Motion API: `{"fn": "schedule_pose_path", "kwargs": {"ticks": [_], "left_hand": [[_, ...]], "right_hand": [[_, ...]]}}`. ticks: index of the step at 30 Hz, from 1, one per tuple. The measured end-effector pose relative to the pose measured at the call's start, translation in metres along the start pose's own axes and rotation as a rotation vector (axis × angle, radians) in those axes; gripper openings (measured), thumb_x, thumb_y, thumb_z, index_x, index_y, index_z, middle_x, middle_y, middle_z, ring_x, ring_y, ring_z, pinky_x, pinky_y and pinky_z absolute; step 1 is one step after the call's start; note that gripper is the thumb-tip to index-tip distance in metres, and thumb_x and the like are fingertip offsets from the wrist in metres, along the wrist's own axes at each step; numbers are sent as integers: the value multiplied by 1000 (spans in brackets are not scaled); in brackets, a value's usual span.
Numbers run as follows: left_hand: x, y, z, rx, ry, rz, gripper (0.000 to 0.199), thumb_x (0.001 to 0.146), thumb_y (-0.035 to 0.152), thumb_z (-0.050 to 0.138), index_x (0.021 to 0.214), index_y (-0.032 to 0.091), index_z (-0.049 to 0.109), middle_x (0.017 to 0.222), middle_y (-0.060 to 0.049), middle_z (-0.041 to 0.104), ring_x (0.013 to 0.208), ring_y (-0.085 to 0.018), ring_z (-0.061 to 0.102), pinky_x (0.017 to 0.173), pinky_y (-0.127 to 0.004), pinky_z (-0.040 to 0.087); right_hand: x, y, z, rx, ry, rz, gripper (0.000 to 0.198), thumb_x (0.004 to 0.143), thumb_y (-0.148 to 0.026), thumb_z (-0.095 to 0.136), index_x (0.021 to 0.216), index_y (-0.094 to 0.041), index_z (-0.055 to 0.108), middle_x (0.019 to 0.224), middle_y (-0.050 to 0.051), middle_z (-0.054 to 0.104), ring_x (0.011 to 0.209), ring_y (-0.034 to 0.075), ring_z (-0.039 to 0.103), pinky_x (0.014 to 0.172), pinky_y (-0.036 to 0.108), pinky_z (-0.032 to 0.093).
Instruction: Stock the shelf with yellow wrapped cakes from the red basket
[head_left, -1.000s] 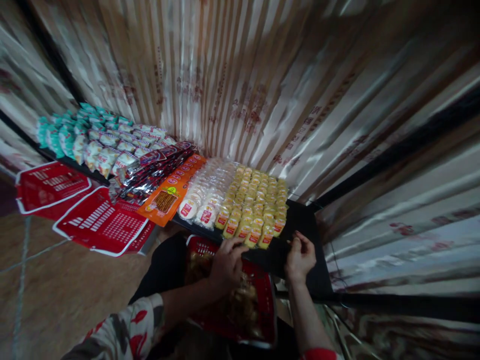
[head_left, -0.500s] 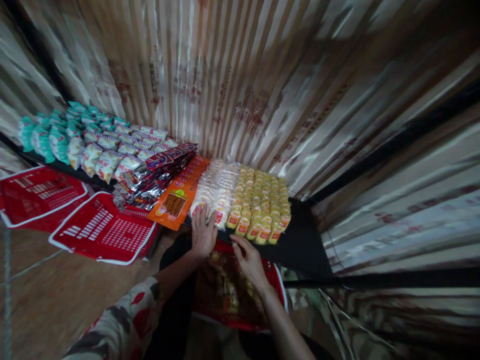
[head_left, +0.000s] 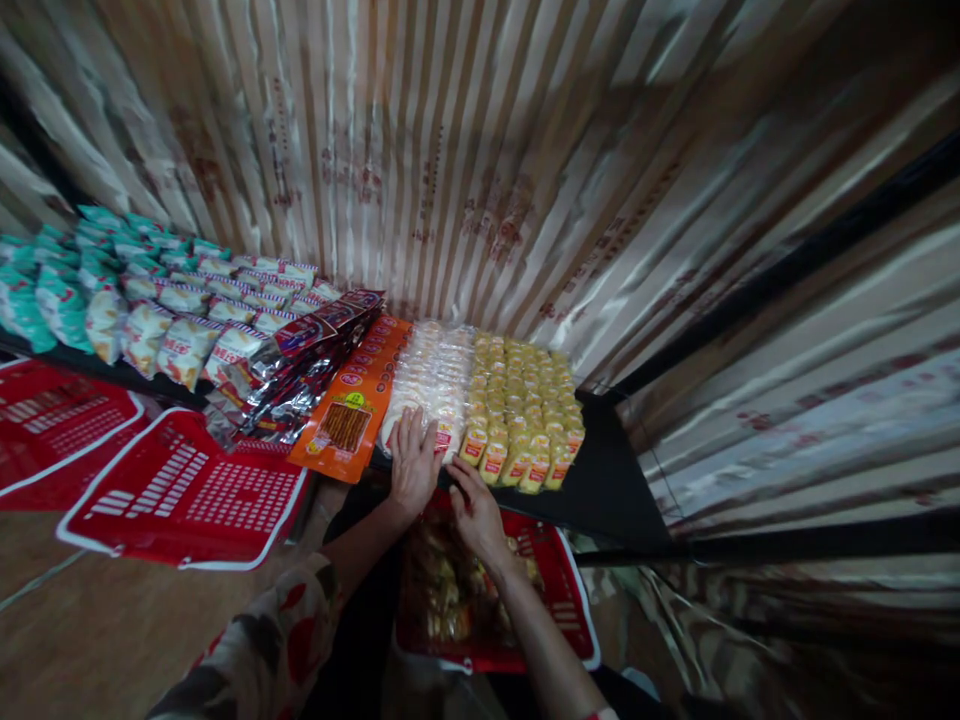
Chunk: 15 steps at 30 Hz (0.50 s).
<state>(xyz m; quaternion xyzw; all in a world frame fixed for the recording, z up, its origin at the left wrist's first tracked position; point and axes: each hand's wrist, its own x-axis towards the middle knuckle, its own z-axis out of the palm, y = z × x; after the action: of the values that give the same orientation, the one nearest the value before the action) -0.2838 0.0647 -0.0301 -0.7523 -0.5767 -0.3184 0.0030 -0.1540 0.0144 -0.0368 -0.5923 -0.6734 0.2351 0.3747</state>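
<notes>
Rows of white packaged snacks [head_left: 427, 375] lie on a black shelf [head_left: 611, 480]. My left hand [head_left: 413, 465] rests on their front end, fingers extended over the wrappers. Just right of it, my right hand [head_left: 478, 515] is at the shelf's front edge, fingertips by the lower front of the white packs; its fingers are apart and nothing shows in them. Yellow packaged snacks [head_left: 517, 400] with red and white labels stand in tight rows right of the white ones. Left of the white packs lie orange snack bags [head_left: 341, 420], overlapping in a row.
Below my hands is a red basket [head_left: 581, 610] holding yellow-wrapped items. Two more red baskets, one of them the nearer basket [head_left: 187, 490], sit at left. Dark foil bags [head_left: 300, 350], white bags [head_left: 180, 350] and teal bags [head_left: 60, 300] line the shelf. Striped plastic sheeting [head_left: 450, 150] hangs behind.
My right hand has moved left, from the yellow packs toward the white ones and my left hand. My left hand stays on the white packs. The view has shifted slightly.
</notes>
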Motion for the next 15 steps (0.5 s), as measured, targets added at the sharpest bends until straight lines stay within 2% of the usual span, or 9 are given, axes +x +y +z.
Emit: {"fn": "schedule_pose_path", "kwargs": {"ticks": [10, 15], "left_hand": [[5, 0, 5, 4, 79, -57, 46, 81, 30, 58, 126, 22, 50, 140, -15, 39, 134, -34, 24, 105, -54, 27], [4, 2, 11, -11, 98, 16, 40, 84, 24, 52, 123, 19, 52, 140, -14, 40, 135, -33, 22, 106, -53, 26]], "right_hand": [[2, 1, 12, -111, 93, -41, 35, 79, -16, 45, 108, -19, 64, 125, 11, 55, 117, 22, 50, 101, 41, 41], [1, 0, 13, -102, 99, -49, 35, 79, -15, 44, 108, -20, 64, 127, 10, 54, 117, 22, 50, 100, 40, 41]]}}
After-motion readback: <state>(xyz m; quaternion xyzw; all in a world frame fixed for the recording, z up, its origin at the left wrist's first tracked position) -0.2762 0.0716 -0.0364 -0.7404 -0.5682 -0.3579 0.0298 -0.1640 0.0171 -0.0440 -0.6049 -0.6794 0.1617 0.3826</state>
